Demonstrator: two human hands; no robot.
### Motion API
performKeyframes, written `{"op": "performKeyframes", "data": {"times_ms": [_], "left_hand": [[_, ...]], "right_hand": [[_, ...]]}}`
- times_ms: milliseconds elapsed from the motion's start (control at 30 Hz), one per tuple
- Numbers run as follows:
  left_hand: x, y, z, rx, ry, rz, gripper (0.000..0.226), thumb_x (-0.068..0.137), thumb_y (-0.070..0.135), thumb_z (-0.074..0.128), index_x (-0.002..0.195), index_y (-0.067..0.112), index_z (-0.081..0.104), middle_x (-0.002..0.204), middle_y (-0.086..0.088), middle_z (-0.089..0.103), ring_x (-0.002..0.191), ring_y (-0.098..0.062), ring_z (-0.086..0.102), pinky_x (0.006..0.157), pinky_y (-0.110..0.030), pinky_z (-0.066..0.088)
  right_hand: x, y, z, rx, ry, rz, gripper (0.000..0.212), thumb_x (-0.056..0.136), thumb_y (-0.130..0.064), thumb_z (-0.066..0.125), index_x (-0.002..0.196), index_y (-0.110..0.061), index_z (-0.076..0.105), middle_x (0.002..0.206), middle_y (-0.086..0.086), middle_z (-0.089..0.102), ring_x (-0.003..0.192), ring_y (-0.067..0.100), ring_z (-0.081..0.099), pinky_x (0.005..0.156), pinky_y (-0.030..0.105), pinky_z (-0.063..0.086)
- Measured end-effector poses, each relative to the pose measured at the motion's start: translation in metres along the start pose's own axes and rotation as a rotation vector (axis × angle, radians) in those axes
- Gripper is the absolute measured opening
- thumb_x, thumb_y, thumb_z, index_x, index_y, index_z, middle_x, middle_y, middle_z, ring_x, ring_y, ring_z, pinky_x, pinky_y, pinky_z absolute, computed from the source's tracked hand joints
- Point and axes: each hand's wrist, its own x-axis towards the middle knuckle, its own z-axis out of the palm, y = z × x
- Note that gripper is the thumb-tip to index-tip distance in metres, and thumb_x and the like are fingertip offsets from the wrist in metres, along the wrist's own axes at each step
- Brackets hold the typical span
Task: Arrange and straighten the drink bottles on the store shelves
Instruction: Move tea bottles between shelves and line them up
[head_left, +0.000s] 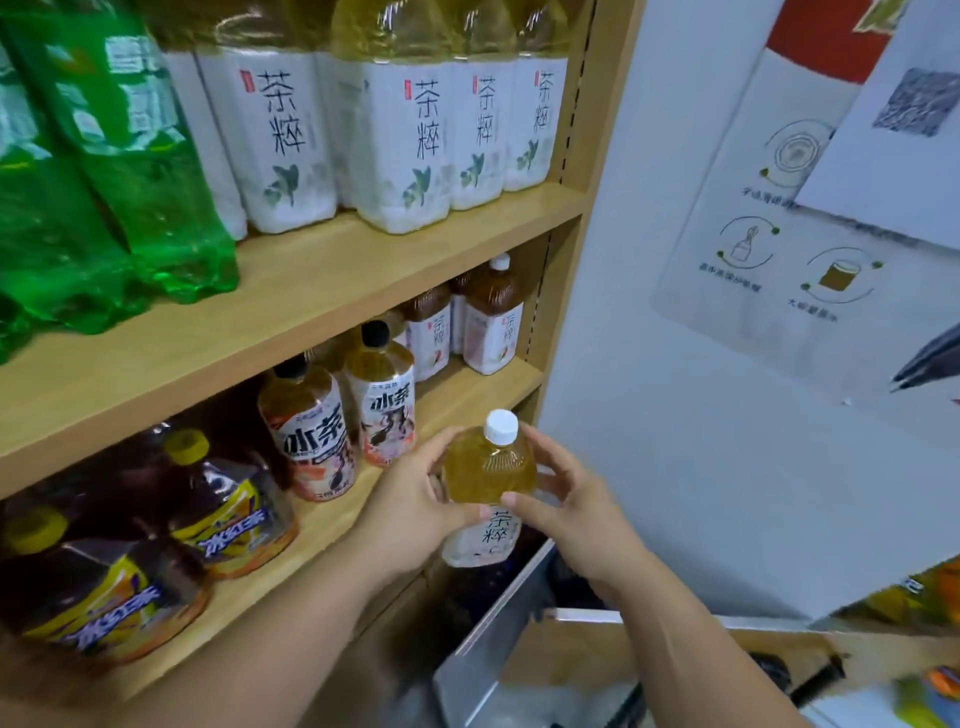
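— Bottle, white cap: where is it?
— Upright, just off the front edge of the lower shelf, near its right end. The left hand wraps one side, the right hand the other; both hold it.
— Best way to seat it?
— Probably keep both hands on, slide it in before the tea bottles, label outward, clear of the black-capped pair.
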Motion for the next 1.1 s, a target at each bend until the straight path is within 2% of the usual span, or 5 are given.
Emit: {"op": "performKeyframes", "data": {"times_ms": [167, 433, 633, 967, 1100], "left_hand": [[0.05, 0.004, -0.003, 0.045, 0.046, 0.032, 0.081, 0.072, 0.005, 0.09, 0.132, 0.046, 0.056, 0.106, 0.015, 0.075, 0.091, 0.0, 0.071, 0.081, -0.024, 0.057], [0.099, 0.004, -0.001, 0.06, 0.239, -0.049, 0.084, 0.074, 0.013, 0.09, 0.141, 0.042, 0.049, 0.125, 0.013, 0.068, 0.118, -0.009, 0.065, 0.102, -0.044, 0.054], [0.118, 0.028, 0.012, 0.272, 0.456, -0.083, 0.079, 0.089, 0.02, 0.078, 0.153, 0.038, 0.036, 0.104, 0.016, 0.058, 0.083, 0.004, 0.059, 0.072, -0.012, 0.044], [0.041, 0.022, -0.002, 0.553, 0.92, -0.167, 0.038, 0.088, 0.022, 0.078, 0.124, 0.027, 0.066, 0.098, 0.009, 0.063, 0.079, -0.003, 0.062, 0.074, -0.024, 0.055], [0.017, 0.017, -0.026, 0.605, 1.115, -0.308, 0.049, 0.087, 0.025, 0.077, 0.132, 0.019, 0.058, 0.113, 0.002, 0.055, 0.087, -0.01, 0.062, 0.083, -0.034, 0.056]], "right_hand": [[0.058, -0.013, -0.012, -0.086, -0.047, -0.047, 0.066, 0.089, -0.003, 0.076, 0.138, -0.035, 0.047, 0.123, -0.019, 0.063, 0.102, -0.019, 0.061, 0.08, 0.004, 0.047], [0.152, -0.011, -0.03, -0.188, -0.21, -0.144, 0.065, 0.085, -0.012, 0.082, 0.138, -0.036, 0.053, 0.123, -0.016, 0.062, 0.114, 0.005, 0.061, 0.085, 0.021, 0.053], [0.198, -0.011, -0.034, -0.183, -0.257, -0.22, 0.065, 0.086, -0.007, 0.08, 0.14, -0.03, 0.051, 0.125, -0.018, 0.061, 0.108, -0.012, 0.059, 0.088, 0.011, 0.05], [0.257, -0.012, -0.017, -0.325, -0.336, -0.203, 0.033, 0.092, -0.031, 0.075, 0.119, -0.027, 0.056, 0.113, -0.007, 0.069, 0.107, 0.013, 0.065, 0.101, 0.042, 0.054], [0.268, -0.017, -0.001, -0.481, -0.315, -0.173, 0.058, 0.093, -0.044, 0.071, 0.142, -0.023, 0.049, 0.126, 0.009, 0.06, 0.117, 0.027, 0.059, 0.104, 0.048, 0.05]]}}
